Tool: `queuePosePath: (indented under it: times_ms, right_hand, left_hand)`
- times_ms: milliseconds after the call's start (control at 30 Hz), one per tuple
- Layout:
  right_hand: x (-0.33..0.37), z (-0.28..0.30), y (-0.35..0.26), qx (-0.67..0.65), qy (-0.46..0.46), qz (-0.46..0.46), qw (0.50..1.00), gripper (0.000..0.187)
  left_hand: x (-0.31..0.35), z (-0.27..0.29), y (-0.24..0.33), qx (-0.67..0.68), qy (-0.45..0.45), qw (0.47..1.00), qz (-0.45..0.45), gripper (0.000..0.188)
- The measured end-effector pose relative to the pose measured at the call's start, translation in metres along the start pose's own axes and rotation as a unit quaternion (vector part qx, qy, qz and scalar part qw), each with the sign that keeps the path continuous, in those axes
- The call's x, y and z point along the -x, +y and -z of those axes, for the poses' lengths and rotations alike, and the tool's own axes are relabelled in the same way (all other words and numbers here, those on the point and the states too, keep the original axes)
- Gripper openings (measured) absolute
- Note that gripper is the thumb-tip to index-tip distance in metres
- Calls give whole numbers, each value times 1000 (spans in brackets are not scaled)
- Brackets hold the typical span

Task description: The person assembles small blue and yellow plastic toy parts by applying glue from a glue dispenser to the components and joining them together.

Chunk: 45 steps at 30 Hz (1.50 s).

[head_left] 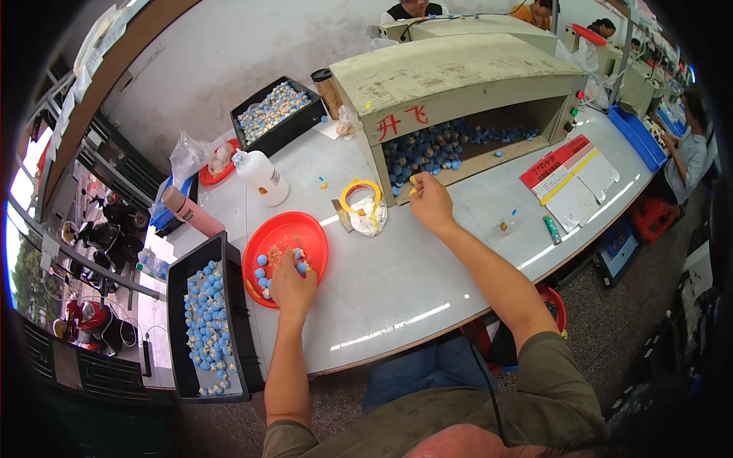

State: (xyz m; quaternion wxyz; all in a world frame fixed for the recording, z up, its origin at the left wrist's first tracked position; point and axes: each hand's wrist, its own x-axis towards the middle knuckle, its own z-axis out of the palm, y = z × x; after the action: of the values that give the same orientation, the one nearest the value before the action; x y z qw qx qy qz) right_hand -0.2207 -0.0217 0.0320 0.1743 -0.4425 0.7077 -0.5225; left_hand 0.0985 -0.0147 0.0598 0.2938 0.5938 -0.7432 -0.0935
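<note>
My left hand (294, 286) is down in a red round plate (309, 229), its fingers bent together among small blue-and-cream rounded pieces (262, 260). Whatever those fingertips grip is hidden. My right hand (432, 203) is closed in a pinch at the front lip of a beige metal housing (458, 76), with yellow wraps on its fingertips. Anything between them is too small to make out. Many more blue pieces (427, 150) are heaped inside the housing's opening. Left of the plate, a black tray (241, 324) holds similar pieces.
Between my hands lie a yellow tape roll (346, 200) and a white crumpled wad (371, 219). A white bottle (263, 181), a pink flask (197, 216) and another filled black tray (307, 117) stand behind the plate. A printed card (565, 187) and a green tube (551, 230) are at right.
</note>
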Motion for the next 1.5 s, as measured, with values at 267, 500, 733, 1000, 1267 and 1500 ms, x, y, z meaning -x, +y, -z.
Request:
queuePosePath:
  times_ms: [267,500,733,1000,1267,1500]
  right_hand:
    - [-58,-9,-2,389,-76,185,899,24]
    - [-51,-8,1,405,-47,216,887,37]
    - [14,18,7,-337,-186,-110,916,48]
    - [80,25,-9,-385,-392,-161,820,55]
    - [96,25,-11,-433,-346,-225,802,40]
    - [127,103,33,2,168,24,985,43]
  left_hand:
    - [-3,11,-34,-198,-46,978,52,49]
    - [4,16,-28,-178,65,982,-20,49]
    - [12,-8,29,242,12,962,-129,33]
    - [18,-74,57,457,-305,832,-71,40]
    - [33,-87,57,528,-248,811,-33,31]
    - [27,-57,67,552,-345,743,159,33]
